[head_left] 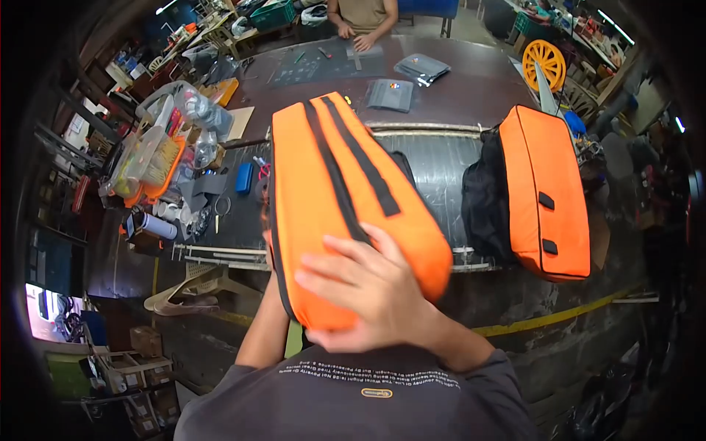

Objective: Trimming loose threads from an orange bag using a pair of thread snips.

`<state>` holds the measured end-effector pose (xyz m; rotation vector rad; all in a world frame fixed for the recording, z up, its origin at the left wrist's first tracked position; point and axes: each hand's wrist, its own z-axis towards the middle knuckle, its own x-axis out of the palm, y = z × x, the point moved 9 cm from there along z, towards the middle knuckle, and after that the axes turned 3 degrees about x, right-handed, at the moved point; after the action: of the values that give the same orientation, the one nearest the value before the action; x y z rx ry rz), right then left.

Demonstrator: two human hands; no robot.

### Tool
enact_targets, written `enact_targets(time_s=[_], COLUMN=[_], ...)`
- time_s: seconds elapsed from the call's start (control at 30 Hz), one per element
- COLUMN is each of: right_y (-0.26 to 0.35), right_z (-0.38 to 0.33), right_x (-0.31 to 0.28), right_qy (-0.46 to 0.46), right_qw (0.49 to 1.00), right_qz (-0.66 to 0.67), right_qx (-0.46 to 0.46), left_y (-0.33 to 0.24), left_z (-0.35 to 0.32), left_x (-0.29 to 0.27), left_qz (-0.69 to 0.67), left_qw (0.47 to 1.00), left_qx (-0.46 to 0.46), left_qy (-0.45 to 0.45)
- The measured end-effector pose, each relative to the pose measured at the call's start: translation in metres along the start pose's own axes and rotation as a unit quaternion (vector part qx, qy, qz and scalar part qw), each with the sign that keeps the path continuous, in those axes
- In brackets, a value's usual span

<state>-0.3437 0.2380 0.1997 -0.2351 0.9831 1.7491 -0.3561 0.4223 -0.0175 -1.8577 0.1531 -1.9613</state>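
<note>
In front of my chest a large orange bag [316, 191] stands tilted, with a black zipper along its face, a shorter black strap beside it and black piping at its edge. My right hand [368, 287] lies open across its lower end, fingers spread and slightly blurred. My left forearm [266, 323] runs up behind the bag's left side; the bag hides most of that hand and its fingers. To the right, a second orange bag [544, 191] with black sides and two small black tabs lies at the table's edge, apart from my hands.
The dark table [456, 169] holds grey pouches [390, 95] in plastic, a blue case [244, 178] and plastic boxes [158, 151] of supplies at left. A person [360, 26] works across it at a cutting mat [316, 66]. A yellow wheel [544, 65] stands far right.
</note>
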Motion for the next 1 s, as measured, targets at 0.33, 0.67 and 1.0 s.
enact_targets(time_s=[0.33, 0.67, 1.0], right_y=[-0.107, -0.229, -0.566], right_z=[-0.082, -0.062, -0.12], right_x=[0.076, 0.141, 0.242], right_qy=[-0.051, -0.186, -0.015], right_qw=[0.974, 0.881, 0.782], right_qz=[-0.096, 0.173, -0.368], right_qx=[0.196, 0.4, 0.503], left_y=[-0.075, -0.147, -0.199], left_z=[-0.018, 0.01, 0.068], left_x=[-0.137, -0.189, -0.185], left_qz=[0.313, 0.184, 0.451], left_qw=[0.944, 0.965, 0.857], left_qx=[-0.002, -0.095, -0.103], left_qy=[-0.1, -0.162, -0.227])
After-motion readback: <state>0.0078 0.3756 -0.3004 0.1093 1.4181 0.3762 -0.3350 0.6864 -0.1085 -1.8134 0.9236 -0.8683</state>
